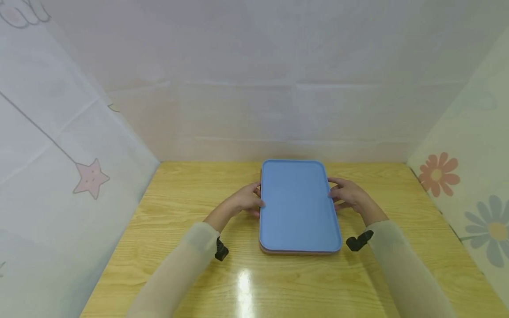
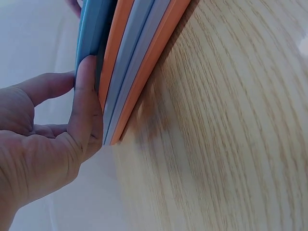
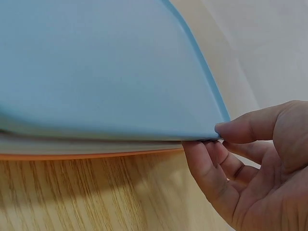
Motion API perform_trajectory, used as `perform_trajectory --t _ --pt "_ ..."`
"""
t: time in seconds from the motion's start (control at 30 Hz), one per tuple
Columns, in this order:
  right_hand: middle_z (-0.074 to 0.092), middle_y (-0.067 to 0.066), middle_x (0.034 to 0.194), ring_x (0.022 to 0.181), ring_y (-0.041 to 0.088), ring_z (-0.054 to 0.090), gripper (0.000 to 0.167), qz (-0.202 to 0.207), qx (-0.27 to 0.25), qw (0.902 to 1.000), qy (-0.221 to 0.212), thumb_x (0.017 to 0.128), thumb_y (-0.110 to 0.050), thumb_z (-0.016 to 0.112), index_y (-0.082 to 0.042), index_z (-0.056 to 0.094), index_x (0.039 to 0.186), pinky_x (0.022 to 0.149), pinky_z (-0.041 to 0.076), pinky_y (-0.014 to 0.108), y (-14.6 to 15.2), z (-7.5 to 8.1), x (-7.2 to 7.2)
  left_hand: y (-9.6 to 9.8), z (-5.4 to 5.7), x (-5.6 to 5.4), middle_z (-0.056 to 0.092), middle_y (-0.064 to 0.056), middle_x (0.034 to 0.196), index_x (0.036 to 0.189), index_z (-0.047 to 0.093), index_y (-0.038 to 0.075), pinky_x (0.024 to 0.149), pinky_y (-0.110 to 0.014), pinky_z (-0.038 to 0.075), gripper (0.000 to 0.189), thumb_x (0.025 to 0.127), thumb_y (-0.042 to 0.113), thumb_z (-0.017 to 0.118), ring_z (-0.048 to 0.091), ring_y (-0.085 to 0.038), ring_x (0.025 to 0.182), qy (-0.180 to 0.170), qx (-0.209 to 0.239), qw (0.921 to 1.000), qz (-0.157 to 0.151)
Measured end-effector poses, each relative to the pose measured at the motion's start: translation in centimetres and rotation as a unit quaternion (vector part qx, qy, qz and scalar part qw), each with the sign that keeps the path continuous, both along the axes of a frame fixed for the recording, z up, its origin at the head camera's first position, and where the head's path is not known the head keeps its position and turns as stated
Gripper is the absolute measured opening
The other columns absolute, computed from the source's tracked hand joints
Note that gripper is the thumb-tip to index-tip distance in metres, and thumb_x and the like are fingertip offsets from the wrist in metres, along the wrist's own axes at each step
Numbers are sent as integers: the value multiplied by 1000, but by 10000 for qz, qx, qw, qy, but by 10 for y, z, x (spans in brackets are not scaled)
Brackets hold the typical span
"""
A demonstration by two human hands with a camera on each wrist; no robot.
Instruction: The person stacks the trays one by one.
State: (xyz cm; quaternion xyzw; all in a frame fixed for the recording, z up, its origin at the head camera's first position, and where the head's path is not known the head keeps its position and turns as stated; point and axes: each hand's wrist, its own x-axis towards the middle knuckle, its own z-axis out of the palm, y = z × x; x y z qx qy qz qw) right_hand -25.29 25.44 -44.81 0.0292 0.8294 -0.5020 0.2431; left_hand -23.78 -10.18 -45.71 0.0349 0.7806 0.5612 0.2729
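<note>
A blue rectangular tray (image 1: 299, 205) tops a stack of trays on the wooden table. Beneath it, the left wrist view shows an orange tray (image 2: 118, 45), greyish-blue layers and another orange tray (image 2: 161, 45) at the bottom. My left hand (image 1: 247, 199) pinches the blue tray's left edge, with the thumb on the rim and fingers at its side. Along the opposite edge my right hand (image 1: 347, 195) pinches the same tray, thumb above and fingers below in the right wrist view. A narrow dark gap separates the blue tray from the orange one at the left edge.
The wooden table (image 1: 191, 185) extends on both sides of the stack. A pale sheet (image 1: 238, 110) rises behind it, and printed sheets with a star (image 1: 91, 178) and flowers (image 1: 439, 175) flank it. Each wrist carries a small black device (image 1: 221, 250).
</note>
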Motion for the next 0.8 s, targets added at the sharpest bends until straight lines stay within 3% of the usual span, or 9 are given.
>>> perform_trajectory --t 0.5,0.8 --pt "56 22 127 103 30 64 70 139 89 9999 -49 100 -7 57 -10 23 162 83 60 41 -4 -2 -5 0 -4 -2 44 -16 116 162 21 10 77 -46 63 89 88 -9 65 65 -28 91 20 -84 9999 97" --pt "55 22 127 99 28 65 70 220 224 9995 -34 100 -7 56 -7 23 161 85 61 43 -8 -2 -5 -2 -4 -4 41 -16 120 162 22 8 71 -39 64 90 86 -10 67 65 -27 89 62 -258 9996 66"
